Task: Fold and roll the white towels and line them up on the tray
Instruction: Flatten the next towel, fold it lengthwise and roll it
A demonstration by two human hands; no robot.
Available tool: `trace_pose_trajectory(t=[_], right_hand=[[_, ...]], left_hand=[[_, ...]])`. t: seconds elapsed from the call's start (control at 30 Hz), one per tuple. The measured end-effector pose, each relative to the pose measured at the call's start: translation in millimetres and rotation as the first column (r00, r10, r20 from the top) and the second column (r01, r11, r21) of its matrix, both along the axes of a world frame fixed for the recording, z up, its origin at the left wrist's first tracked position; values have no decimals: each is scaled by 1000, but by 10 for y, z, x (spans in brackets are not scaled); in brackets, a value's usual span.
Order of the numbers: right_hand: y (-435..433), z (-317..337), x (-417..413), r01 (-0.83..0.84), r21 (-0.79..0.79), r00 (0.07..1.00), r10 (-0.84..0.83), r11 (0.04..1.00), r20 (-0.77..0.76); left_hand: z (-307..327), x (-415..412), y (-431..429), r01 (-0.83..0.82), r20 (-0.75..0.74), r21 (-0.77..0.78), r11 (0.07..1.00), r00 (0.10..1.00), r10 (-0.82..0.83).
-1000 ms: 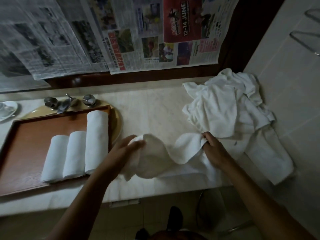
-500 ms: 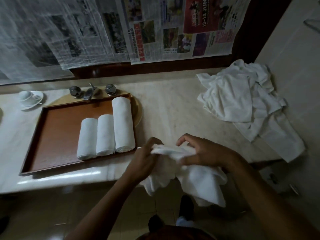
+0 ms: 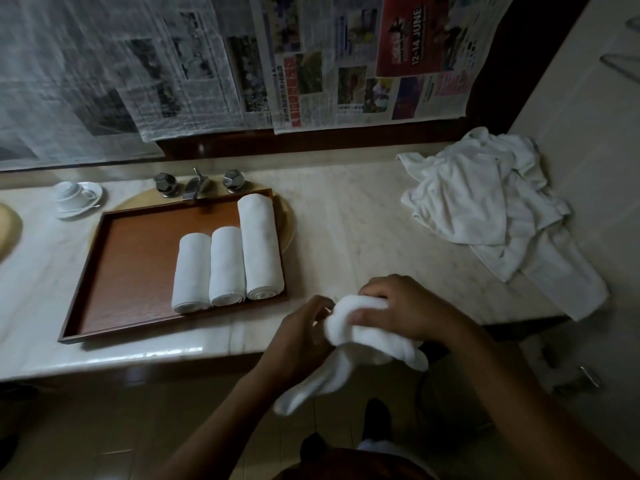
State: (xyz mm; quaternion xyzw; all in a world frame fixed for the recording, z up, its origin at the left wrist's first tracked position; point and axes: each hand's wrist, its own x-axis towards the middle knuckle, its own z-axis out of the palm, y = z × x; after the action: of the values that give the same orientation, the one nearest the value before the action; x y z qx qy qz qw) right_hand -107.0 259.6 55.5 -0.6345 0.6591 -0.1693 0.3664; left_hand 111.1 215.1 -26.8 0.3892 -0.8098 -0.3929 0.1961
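One head-worn wide-angle view, looking forward and down. Counter (image 3: 346, 220) close beneath, tray (image 3: 138, 271) left of centre. Newspaper-covered wall (image 3: 207, 64) up top.

Pale marble counter (image 3: 346, 220), wooden tray (image 3: 138, 271) on it, crumpled towel heap (image 3: 478, 202) right, cup with saucer (image 3: 74, 197) left

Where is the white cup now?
In the head view the cup stands on its saucer at the far left of the counter, left of the tap and beyond the far left corner of the tray.

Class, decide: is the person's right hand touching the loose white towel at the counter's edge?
Touching. The head view shows the right hand curled over the white towel, thumb pressed against its front.
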Motion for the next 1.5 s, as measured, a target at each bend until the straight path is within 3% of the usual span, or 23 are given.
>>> trace_pose_trajectory(t=[0.1,0.2,0.3,0.43,0.67,0.87,1.0,1.1,1.33,1.5], right_hand=[[-54,7,60,2,-28,999,-4,1000,-47],[3,-23,-131,-15,60,993,22,998,-120],[18,-61,-211,70,-20,994,-71,997,-87],[-77,-110,-92,191,-213,979,-170,958,112],[-196,-128,68,233,-359,968,-181,904,174],[-242,-47,152,142,-312,977,-82,940,198],[-237,-96,27,-18,-31,982,23,999,188],[-166,-235,-159,-22,114,993,8,993,122],[-111,-268,-707,69,53,994,-64,996,-86],[-116,-308,-778,125,63,984,-115,990,-133]], left_hand=[[151,-50,-60,-102,-34,27,994,994,103],[153,59,-128,-193,-5,80,978,981,194],[96,139,-139,-239,29,118,964,971,237],[77,144,-137,-168,70,143,975,985,159],[232,110,-171,31,19,326,945,999,-39],[556,29,-325,-16,-186,367,930,978,90],[706,99,-396,-133,-285,403,905,922,262],[696,256,-488,-217,-310,396,892,883,352],[277,570,-495,-327,-257,406,853,855,450],[70,656,-507,-342,-230,404,848,859,457]])
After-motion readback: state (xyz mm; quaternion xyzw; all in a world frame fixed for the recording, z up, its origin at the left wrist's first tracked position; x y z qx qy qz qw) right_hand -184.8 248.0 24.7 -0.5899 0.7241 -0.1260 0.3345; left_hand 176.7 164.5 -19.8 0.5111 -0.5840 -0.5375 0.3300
